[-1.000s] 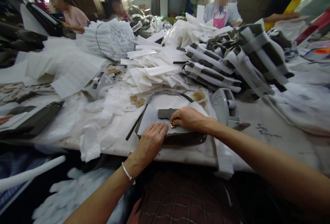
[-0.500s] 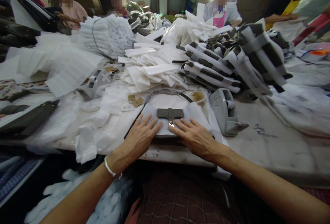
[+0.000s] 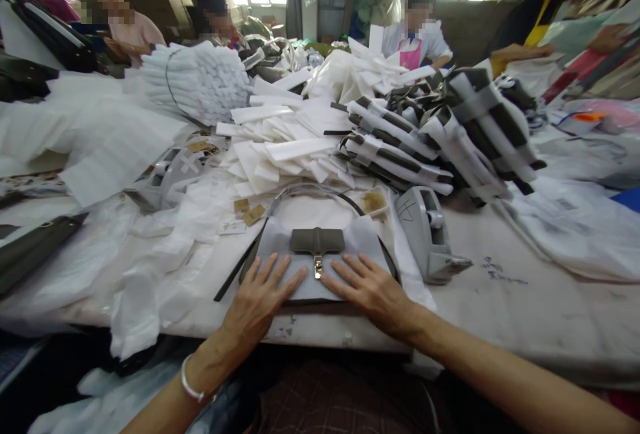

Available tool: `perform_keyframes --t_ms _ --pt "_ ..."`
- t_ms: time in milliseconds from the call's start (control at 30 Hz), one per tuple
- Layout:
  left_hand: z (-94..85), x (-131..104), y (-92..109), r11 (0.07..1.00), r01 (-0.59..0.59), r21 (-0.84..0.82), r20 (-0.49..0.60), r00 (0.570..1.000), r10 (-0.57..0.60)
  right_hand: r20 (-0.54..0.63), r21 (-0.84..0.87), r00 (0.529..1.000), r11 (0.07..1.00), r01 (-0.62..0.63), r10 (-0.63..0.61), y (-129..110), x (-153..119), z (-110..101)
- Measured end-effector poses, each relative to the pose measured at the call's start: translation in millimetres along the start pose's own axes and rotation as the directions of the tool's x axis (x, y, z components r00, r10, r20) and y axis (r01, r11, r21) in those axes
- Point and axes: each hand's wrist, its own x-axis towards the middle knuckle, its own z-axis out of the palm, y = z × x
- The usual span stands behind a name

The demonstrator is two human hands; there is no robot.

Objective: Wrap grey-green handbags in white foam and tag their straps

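Observation:
A dark olive handbag [image 3: 317, 241] lies on the table in front of me, its curved handle [image 3: 315, 189] pointing away. A thin white sheet [image 3: 361, 237] covers much of its front, under the flap strap with its gold metal clasp [image 3: 319, 267]. My left hand [image 3: 263, 294] rests flat on the sheet left of the clasp, fingers spread. On the other side my right hand [image 3: 373, 293] also presses flat, fingertips near the clasp. Neither hand grips anything. A dark strip [image 3: 233, 277] sticks out at the bag's left side.
A grey tape dispenser [image 3: 425, 234] stands right of the bag. Behind lie white foam strips [image 3: 280, 154] and several wrapped dark bags [image 3: 395, 154]. Brown tags [image 3: 253, 214] and clear plastic bags [image 3: 160, 241] are at left. Several people work across the table, one in a pink apron [image 3: 410, 54].
The camera view has shifted, so the bag and hands sit lower and slightly left in the picture. Both hands stay flat on the sheet; more of the clasp shows between them.

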Motion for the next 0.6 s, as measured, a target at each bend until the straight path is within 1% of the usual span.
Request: perform_keyframes --t_ms 33,100,200,267,333,400,500,533,600 --pt "-3.2 1.4 1.2 1.000 -0.007 0.014 -0.004 1.000 0.007 -0.054 -0.012 0.998 1.000 -0.024 0.023 -2.4 -4.2 9.9" --pt "-9.7 6.5 7.0 0.999 -0.024 0.028 -0.014 1.000 0.025 -0.113 -0.025 0.992 0.998 -0.057 0.054 -5.2 -9.8 24.9" --pt "-12.5 18.2 23.7 0.997 -0.067 0.030 -0.029 0.997 0.068 -0.123 -0.030 0.990 0.997 -0.067 0.063 -5.2 -12.2 32.7" --pt "-6.5 24.2 36.0 0.996 -0.077 0.041 -0.076 0.994 0.080 -0.117 -0.035 0.991 0.997 -0.071 0.067 -6.0 -12.1 32.4" --pt "3.9 25.0 45.3 0.997 -0.064 0.042 -0.163 0.984 0.071 -0.115 -0.041 0.990 0.995 -0.091 0.086 -9.7 -12.1 32.7" --pt "14.5 20.6 50.3 0.999 -0.051 0.015 -0.253 0.966 0.053 -0.110 -0.036 0.986 0.991 -0.132 0.127 -15.9 -12.4 34.2" --pt "24.6 11.5 52.4 0.999 -0.029 -0.036 -0.316 0.949 0.016 -0.059 0.014 0.977 0.979 -0.202 0.203 -22.4 -11.2 30.6" --pt "26.6 9.5 52.5 0.999 -0.022 -0.041 -0.319 0.948 0.008 -0.013 0.049 0.976 0.975 -0.217 0.218 -21.7 -9.3 25.3" --pt "30.0 7.9 53.0 0.999 -0.017 -0.036 -0.312 0.950 0.005 0.135 0.153 0.967 0.959 -0.237 0.218 -13.6 -1.1 7.0"
